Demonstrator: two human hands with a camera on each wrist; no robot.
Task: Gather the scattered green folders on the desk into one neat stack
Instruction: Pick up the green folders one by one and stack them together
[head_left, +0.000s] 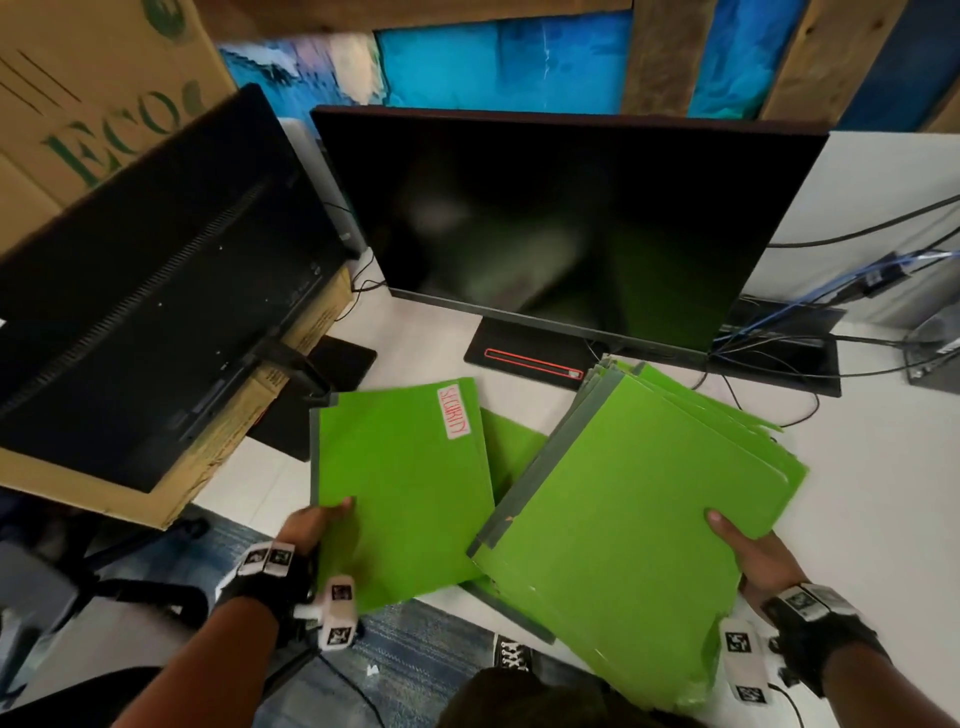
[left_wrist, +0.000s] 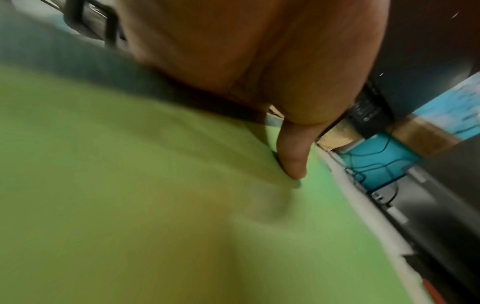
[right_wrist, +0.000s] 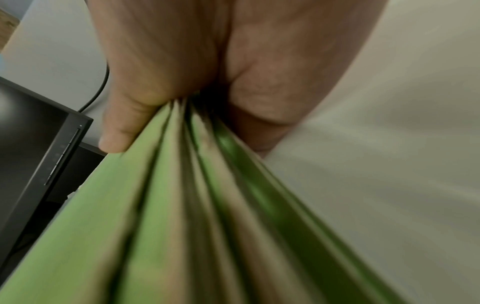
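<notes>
My left hand (head_left: 317, 525) pinches the near left edge of a green folder (head_left: 405, 488) that bears a pink SECURITY label (head_left: 454, 411); its thumb (left_wrist: 293, 152) lies on the green cover (left_wrist: 130, 185). My right hand (head_left: 748, 551) grips a tilted bundle of several green folders (head_left: 634, 499) at its right edge, thumb (right_wrist: 122, 127) on top, with the fanned folder edges (right_wrist: 168, 205) close to the camera. Another green folder (head_left: 511, 447) lies flat on the white desk (head_left: 857, 467), partly hidden between the two.
A dark monitor (head_left: 561, 223) on a black stand (head_left: 524, 353) stands just behind the folders. A second monitor (head_left: 150, 280) leans over a cardboard box (head_left: 218, 457) at the left. Cables (head_left: 810, 332) run along the back right. The desk's right side shows bare white surface.
</notes>
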